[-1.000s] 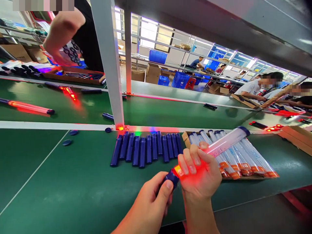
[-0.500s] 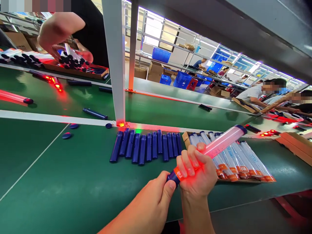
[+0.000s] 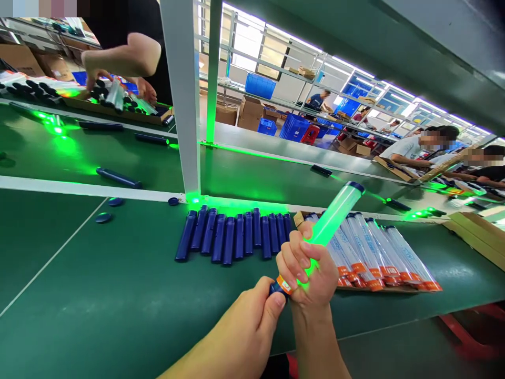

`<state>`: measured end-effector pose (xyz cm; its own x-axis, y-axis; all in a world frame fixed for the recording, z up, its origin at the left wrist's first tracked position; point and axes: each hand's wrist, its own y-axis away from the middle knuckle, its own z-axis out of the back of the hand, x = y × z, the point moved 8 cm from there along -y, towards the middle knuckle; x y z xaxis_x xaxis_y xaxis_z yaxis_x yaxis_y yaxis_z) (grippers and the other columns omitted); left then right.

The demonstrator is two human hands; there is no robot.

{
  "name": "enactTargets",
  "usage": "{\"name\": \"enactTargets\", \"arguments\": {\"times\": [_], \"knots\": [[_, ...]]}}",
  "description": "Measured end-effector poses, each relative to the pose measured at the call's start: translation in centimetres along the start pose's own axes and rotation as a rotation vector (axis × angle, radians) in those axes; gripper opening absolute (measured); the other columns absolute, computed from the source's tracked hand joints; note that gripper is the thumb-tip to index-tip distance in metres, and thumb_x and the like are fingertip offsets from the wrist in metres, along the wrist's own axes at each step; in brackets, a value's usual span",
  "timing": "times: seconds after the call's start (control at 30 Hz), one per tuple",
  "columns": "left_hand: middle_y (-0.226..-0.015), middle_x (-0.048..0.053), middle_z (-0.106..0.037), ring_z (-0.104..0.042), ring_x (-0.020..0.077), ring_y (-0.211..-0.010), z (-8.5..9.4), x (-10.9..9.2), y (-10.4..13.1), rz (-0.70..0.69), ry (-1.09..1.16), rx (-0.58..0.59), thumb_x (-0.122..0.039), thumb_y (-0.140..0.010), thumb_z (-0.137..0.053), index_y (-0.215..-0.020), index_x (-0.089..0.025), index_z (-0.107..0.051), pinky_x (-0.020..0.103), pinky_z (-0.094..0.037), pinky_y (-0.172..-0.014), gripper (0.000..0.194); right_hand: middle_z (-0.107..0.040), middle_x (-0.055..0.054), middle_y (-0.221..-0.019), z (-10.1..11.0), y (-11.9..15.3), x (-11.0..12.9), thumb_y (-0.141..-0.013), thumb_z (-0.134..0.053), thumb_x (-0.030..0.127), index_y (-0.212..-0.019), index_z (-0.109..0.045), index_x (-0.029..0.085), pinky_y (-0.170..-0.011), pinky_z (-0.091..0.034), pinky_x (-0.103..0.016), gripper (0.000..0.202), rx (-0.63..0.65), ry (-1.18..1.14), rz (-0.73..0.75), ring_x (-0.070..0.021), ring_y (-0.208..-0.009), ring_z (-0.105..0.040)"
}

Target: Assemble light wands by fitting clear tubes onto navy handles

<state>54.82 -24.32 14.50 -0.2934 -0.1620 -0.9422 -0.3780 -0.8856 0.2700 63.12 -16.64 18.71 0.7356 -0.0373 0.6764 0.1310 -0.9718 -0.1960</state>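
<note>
A light stick (image 3: 335,213) glows green, with a clear tube, a dark blue end cap and an orange label near its dark handle. It slants up to the right in front of me. My left hand (image 3: 258,316) is closed round the dark blue handle at the lower end. Just above, my right hand (image 3: 310,266) has its fingers wrapped round the clear tube. Behind my hands, several dark blue handles (image 3: 229,239) lie side by side on the green table (image 3: 118,295). To their right, a cardboard tray (image 3: 300,220) holds several clear tubes (image 3: 369,247) with orange labels.
Round blue caps (image 3: 104,217) lie at the left near a white rail (image 3: 79,187). An upright white post (image 3: 181,100) stands beyond the handles. On the conveyor behind lie loose handles (image 3: 118,178). A person's hands (image 3: 145,90) work over a box at upper left; other people sit at right.
The light has turned from red to green. My right hand and the tube have shifted slightly left, and the tube stands steeper. Handles on the conveyor have moved left.
</note>
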Motion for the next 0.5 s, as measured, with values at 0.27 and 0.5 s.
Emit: {"name": "enactTargets", "arguments": {"times": [0.27,0.5], "knots": [[-0.089,0.003,-0.060,-0.055,0.0138,-0.074,1.0,1.7,-0.6,-0.049,0.300,0.160,-0.061,-0.099,-0.035,-0.109,-0.019,-0.057,0.026,-0.048,-0.069,0.049,-0.041,0.012,-0.055,-2.1,-0.5,-0.1,-0.086,-0.055,0.016,-0.088,-0.048,0.025,-0.032,-0.037,-0.016,0.012,0.208,0.060,-0.018,-0.0059,-0.034,-0.028],[-0.146,0.006,-0.054,-0.043,0.0389,-0.138,11.6,-8.9,4.2,-0.448,0.165,-0.355,-0.074,-0.076,-0.064,-0.153,-0.033,-0.039,0.048,-0.038,-0.114,0.090,-0.052,0.006,-0.060,-6.3,1.3,-4.3,-0.080,-0.075,0.027,-0.075,-0.052,0.022,-0.050,-0.044,-0.024,0.025,0.302,0.448,-0.087,-0.0099,-0.053,-0.048]]}}
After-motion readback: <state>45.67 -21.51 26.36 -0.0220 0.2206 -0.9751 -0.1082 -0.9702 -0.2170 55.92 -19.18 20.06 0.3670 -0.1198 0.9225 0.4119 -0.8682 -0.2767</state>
